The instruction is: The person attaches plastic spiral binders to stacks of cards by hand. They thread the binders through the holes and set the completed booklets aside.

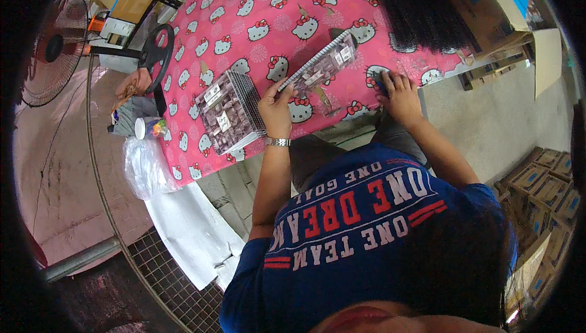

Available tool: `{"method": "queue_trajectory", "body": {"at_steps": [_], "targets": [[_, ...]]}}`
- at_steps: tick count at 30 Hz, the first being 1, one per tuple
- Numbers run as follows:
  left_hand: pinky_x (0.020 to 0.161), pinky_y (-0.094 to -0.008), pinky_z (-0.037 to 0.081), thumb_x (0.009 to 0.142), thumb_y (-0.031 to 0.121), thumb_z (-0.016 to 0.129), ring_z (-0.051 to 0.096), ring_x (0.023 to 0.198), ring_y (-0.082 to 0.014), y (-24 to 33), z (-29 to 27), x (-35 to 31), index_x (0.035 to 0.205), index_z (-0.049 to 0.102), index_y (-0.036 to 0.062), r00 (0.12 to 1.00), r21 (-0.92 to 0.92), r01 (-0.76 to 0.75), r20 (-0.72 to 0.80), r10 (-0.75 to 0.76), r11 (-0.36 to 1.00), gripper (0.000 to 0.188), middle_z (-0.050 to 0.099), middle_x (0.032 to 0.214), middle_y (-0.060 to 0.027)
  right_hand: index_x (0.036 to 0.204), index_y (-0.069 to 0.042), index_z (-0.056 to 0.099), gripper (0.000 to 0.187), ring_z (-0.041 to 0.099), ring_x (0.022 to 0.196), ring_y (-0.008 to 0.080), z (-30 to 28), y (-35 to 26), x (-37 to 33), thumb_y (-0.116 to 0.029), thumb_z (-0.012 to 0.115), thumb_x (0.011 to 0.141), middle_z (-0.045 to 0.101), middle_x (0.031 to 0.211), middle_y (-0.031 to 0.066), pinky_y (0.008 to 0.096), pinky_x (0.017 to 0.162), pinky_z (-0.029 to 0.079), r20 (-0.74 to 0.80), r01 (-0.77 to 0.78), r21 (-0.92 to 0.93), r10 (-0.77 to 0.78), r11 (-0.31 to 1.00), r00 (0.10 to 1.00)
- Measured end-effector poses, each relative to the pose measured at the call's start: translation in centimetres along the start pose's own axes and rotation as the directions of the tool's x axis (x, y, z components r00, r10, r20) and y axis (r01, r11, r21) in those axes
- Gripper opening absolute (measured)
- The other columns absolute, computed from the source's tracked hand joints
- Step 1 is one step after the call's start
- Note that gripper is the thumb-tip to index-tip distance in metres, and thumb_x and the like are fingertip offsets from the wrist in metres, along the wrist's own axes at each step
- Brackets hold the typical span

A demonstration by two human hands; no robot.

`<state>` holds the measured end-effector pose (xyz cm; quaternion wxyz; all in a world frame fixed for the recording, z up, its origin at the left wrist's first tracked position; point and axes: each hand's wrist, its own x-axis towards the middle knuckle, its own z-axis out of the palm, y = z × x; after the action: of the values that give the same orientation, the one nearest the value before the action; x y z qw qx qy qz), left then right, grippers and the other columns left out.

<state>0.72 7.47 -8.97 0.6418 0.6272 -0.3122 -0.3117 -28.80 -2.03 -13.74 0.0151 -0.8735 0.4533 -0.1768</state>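
My left hand (278, 111), with a metal-banded watch on the wrist, grips the lower end of a spiral notebook (325, 69) with a grey patterned cover. The notebook is tilted above the table, its bound edge up and to the left. Beside that hand lies a stack of similar notebooks (224, 112), their black bindings to the right. My right hand (401, 98) is at the table's near right edge, fingers curled on a small dark thing that is mostly hidden. It is apart from the notebook.
A pink patterned cloth covers the table (213, 34). At its far right lies a heap of thin black strands (421, 20) beside a cardboard box (488, 9). Left stand a fan (55, 48), a white tub (141, 128) and a plastic bag (146, 168). Cartons (543, 180) are stacked lower right.
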Motion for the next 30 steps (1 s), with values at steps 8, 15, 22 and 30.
{"method": "queue_trajectory", "body": {"at_steps": [8,15,22,30], "targets": [[0.065,-0.0235,0.050,0.084,0.002,0.070,0.063,0.070,-0.0093,0.8,1.6,-0.7,0.110,0.070,0.0012,0.982,0.321,-0.164,-0.033,0.184,0.933,0.025,0.070,0.084,-0.0053,0.123,-0.005,0.060,0.057,0.055,0.105,0.0372,-3.0,-7.0,2.9,-0.027,0.073,0.072,0.060,0.109,0.0178,0.0462,0.091,0.045,-0.029,0.194,0.670,-0.236,0.716,0.971],[0.058,-0.0219,0.046,0.083,-0.004,0.065,0.058,0.066,-0.0040,1.6,2.2,-2.1,0.112,0.070,0.0032,0.972,0.391,-0.203,-0.030,0.233,0.898,0.030,0.071,0.084,-0.0037,0.124,-0.005,0.058,0.060,0.053,0.099,0.0337,-5.8,-11.8,5.2,-0.018,0.076,0.069,0.057,0.107,0.0143,0.0431,0.088,0.046,-0.100,0.280,0.625,-0.281,0.729,0.955],[0.060,-0.0226,0.048,0.082,-0.003,0.067,0.061,0.068,-0.0065,1.7,2.2,-2.6,0.109,0.072,0.0030,0.965,0.408,-0.226,-0.031,0.261,0.885,0.028,0.073,0.086,-0.0074,0.124,-0.004,0.058,0.043,0.059,0.086,0.0187,-7.7,-12.5,5.9,-0.018,0.069,0.085,0.062,0.098,0.0078,0.0355,0.079,0.050,0.747,-0.812,0.560,-0.323,-0.165,0.581],[0.071,-0.0268,0.049,0.078,0.001,0.070,0.063,0.080,-0.0129,15.3,-2.0,-0.7,0.096,0.072,0.0036,0.869,0.611,-0.437,0.096,0.486,0.660,0.019,0.070,0.088,-0.0060,0.123,-0.004,0.059,0.045,0.061,0.094,0.0274,-5.2,-9.0,4.0,-0.022,0.069,0.083,0.062,0.105,0.0133,0.0392,0.085,0.050,0.263,-0.079,0.830,-0.262,0.552,0.929]]}}
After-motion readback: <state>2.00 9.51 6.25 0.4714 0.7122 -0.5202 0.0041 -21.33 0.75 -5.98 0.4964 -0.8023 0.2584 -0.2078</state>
